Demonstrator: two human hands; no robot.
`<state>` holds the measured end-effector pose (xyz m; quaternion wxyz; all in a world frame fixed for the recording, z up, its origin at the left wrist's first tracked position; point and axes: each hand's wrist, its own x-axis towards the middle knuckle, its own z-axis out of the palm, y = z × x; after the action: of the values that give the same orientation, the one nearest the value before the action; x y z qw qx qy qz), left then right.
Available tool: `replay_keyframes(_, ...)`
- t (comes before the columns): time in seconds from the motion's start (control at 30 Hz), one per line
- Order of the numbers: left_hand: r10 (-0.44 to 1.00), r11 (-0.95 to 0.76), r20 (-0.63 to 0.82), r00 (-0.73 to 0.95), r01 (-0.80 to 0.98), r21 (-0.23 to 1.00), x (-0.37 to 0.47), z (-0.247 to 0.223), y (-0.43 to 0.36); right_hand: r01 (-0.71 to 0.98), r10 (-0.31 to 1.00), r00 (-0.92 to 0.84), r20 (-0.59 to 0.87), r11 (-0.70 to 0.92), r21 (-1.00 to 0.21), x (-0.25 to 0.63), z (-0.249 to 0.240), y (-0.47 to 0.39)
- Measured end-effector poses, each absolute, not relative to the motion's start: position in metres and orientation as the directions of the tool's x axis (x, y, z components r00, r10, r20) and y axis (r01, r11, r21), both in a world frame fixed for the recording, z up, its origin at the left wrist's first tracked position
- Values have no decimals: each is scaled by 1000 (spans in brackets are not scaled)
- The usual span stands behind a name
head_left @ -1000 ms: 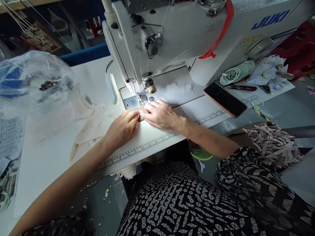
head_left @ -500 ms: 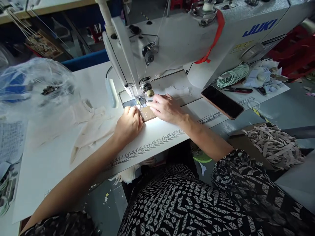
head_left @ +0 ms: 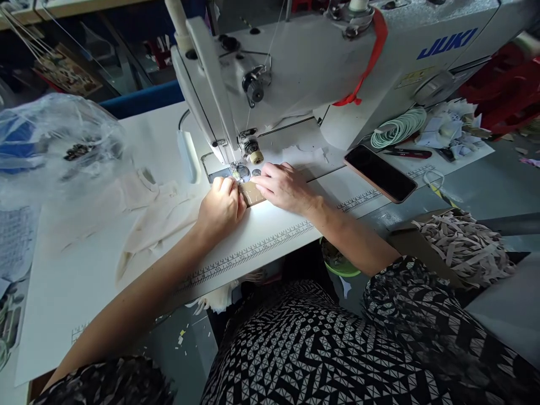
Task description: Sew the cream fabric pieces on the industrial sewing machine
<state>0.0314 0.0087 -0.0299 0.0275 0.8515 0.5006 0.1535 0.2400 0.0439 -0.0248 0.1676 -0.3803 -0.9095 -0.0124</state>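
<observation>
Currently, the tan piece (head_left: 253, 196) lies on the table (head_left: 63, 315) just on the near side of the presser foot (head_left: 235, 172) of the sewing machine (head_left: 304, 67), set back from the near edge, where a ruler (head_left: 261, 248) is printed. Whether its far edge sits under the foot cannot be told.

Left hand (head_left: 221, 207): fingers curled over the left end of the piece; the tips are hidden, so pinching cannot be told from pressing. Right hand (head_left: 283, 187): thumb and forefinger drawn together on the far right part of the piece, apparently gripping it.

For good control, apply the following, as judged from this view:

1. Press the piece flat with light, even force from both hands; uneven pull would probably skew it.
2. Square the far edge to the foot before any stitch is made.
3. Set the right fingertips well clear of the needle line; they are near it now.
4. Steer with the left hand and steady with the right, without stretching.
5. Hold the pale fabric (head_left: 147, 216), toward the table's left end, and the phone (head_left: 380, 173), by the near edge toward the right end, outside the working area.
</observation>
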Motion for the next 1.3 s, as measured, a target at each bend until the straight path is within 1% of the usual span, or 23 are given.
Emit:
replay_keyframes(0.1,867,-484,220,448,862,152,32,-29,9,705,695,-650,307,702,-97,239,-25,43)
replay_keyframes(0.17,867,-485,205,453,863,142,31,-28,9,722,719,-629,297,682,-121,238,-23,43)
replay_keyframes(0.27,860,-501,207,467,849,167,30,-28,10,748,772,-580,261,631,-206,235,-15,46)
replay_keyframes(0.37,854,-515,218,473,830,216,27,-29,12,789,848,-487,211,531,-310,229,-5,55)
replay_keyframes(0.47,852,-519,199,484,831,201,25,-30,14,797,892,-417,176,452,-400,221,-1,66)
replay_keyframes(0.6,844,-533,199,499,822,201,24,-32,15,755,896,-389,213,443,-483,216,-7,76)
replay_keyframes(0.67,843,-534,220,491,816,223,25,-33,15,753,896,-373,242,445,-485,216,-11,77)
replay_keyframes(0.8,847,-527,250,469,804,276,23,-34,15,787,899,-339,279,433,-439,222,-12,72)
replay_keyframes(0.97,848,-524,231,477,821,227,19,-30,20,762,868,-399,295,493,-420,223,-11,66)
replay_keyframes(1.03,847,-523,237,475,823,222,18,-29,22,766,867,-401,295,494,-412,221,-12,68)
replay_keyframes(1.2,862,-504,231,451,813,293,17,-30,22,813,880,-363,307,460,-356,217,-14,73)
replay_keyframes(1.23,861,-505,231,454,816,279,17,-31,22,818,878,-361,313,460,-345,217,-15,73)
replay_keyframes(1.3,849,-517,245,467,832,203,18,-33,21,826,875,-361,322,461,-325,218,-16,72)
